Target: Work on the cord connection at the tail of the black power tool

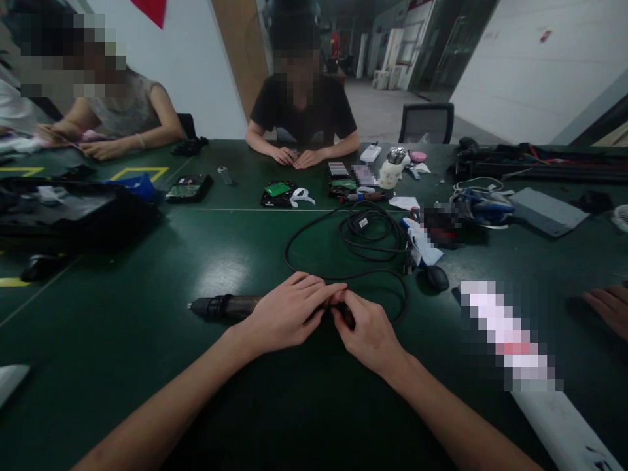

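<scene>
A dark electric screwdriver (223, 307) lies sideways on the green table, its bit pointing left. My left hand (289, 313) is laid over the tool's body, fingers closed round it and reaching toward the right. At the tool's rear end my right hand (370, 327) is closed, thumb and fingers pinching around a dark part there. The fingertips of both hands meet, so the exact grip is partly hidden. A black cord (405, 297) curves from beside my right hand to a loose coil just beyond.
Across the table a person in black handles something small near opened hard drives (277, 191). Another person sits at the far left. A black tray (63, 209) stands left; a black air blower bulb (436, 278) and a long white strip (564, 418) lie right. A hand shows at the right edge.
</scene>
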A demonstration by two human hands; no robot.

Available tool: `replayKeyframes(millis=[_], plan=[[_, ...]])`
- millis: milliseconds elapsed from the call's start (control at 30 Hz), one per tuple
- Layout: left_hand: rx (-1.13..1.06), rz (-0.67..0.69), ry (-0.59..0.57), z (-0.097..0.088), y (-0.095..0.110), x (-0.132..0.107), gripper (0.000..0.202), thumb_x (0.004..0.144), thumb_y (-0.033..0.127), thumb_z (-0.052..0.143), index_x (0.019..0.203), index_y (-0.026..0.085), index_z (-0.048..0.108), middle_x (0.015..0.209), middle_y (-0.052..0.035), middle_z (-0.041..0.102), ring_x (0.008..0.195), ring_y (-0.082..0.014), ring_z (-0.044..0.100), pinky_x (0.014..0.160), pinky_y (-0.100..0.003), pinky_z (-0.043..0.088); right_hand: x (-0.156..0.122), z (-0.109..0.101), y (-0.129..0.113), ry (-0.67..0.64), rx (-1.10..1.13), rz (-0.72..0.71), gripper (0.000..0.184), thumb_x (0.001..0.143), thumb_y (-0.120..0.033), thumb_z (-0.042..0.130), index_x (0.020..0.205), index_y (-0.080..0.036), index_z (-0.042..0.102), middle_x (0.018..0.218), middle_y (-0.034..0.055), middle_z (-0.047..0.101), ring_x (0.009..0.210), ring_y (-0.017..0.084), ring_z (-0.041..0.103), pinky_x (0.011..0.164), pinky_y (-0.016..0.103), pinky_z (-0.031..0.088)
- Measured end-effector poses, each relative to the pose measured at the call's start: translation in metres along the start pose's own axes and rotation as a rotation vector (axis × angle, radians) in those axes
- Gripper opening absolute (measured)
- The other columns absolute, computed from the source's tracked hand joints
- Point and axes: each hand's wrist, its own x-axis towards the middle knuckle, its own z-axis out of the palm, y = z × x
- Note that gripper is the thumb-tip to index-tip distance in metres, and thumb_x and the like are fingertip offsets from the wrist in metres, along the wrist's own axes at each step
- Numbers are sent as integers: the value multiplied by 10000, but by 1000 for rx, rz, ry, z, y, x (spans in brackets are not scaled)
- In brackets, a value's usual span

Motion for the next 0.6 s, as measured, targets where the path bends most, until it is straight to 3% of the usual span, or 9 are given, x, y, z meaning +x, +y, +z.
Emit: replayKeyframes(millis=[133, 333, 600], plan=[[33, -22, 1, 1, 1, 1, 577, 1015, 257, 563, 1558, 231, 373, 1247, -54, 658, 1198, -230, 591, 1082, -447, 445, 0, -1, -1, -2, -5, 11, 120, 972, -137, 587, 1045, -226, 556, 1015, 50, 706, 773, 192, 672, 668, 308, 498], [-43, -6, 13, -3, 2, 1, 622, 987, 223, 567, 1571, 249, 354, 1341, -66, 636, 1257, -228, 583, 1100, -431, 447, 0, -1, -2, -6, 10, -2, 118, 975, -137, 583, 1050, -228, 576, 1020, 50, 709, 794, 191, 677, 677, 304, 521], [-28, -4, 1, -3, 2, 1, 625, 992, 247, 570, 1576, 233, 348, 1326, -80, 640, 1246, -247, 589, 1097, -444, 440, -1, 1, 1, -9, 11, 10, 114, 983, -139, 582, 1059, -225, 576, 1016, 48, 707, 814, 195, 678, 714, 312, 522]])
